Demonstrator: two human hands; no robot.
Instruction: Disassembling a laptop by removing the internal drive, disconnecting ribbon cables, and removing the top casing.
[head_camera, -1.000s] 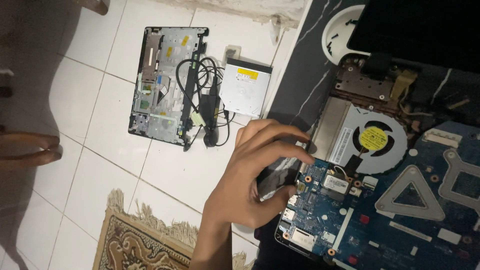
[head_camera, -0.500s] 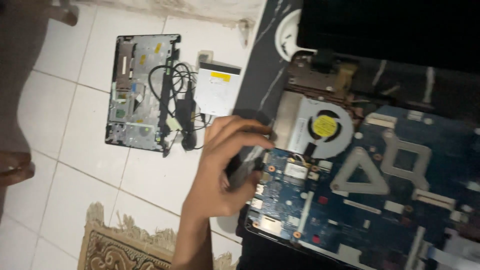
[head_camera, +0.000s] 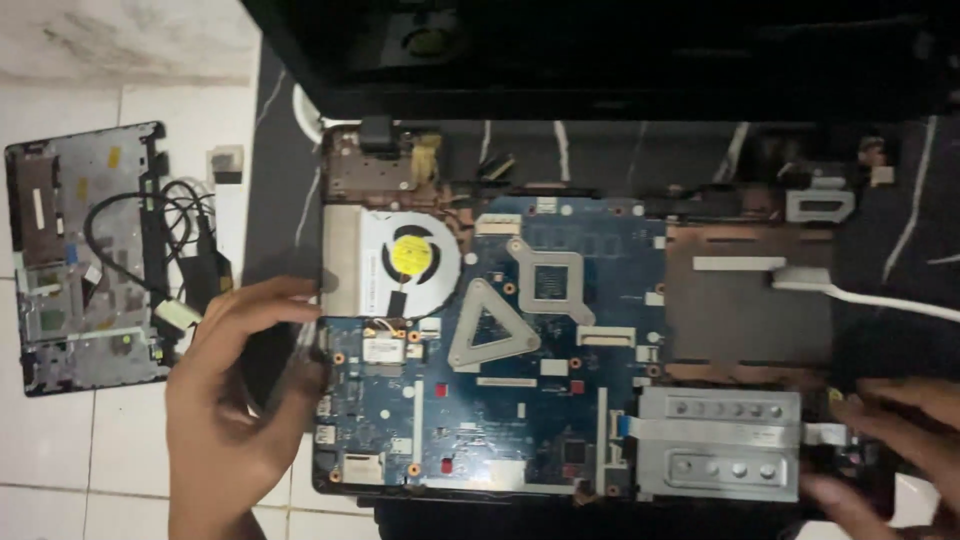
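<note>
An opened laptop base (head_camera: 500, 400) lies before me, its blue circuit board bare. It shows a round fan with a yellow hub (head_camera: 412, 255), grey heat plates (head_camera: 495, 325) and a silver drive cage (head_camera: 720, 440). My left hand (head_camera: 225, 400) curls around the base's left edge, fingers on the side by the ports. My right hand (head_camera: 900, 450) is blurred at the lower right corner of the base, fingers above and thumb below that corner. The dark screen lid (head_camera: 600, 50) stands open at the back.
On the white floor tiles at left lies a removed grey cover panel (head_camera: 80, 260) with a coiled black cable (head_camera: 170, 250) over it. A white cable (head_camera: 870, 295) runs off to the right across the black marbled surface (head_camera: 280, 160) under the laptop.
The view has swung right and now centres on the laptop. My left hand stays on the laptop's left edge. My right hand has come into view at the lower right corner.
</note>
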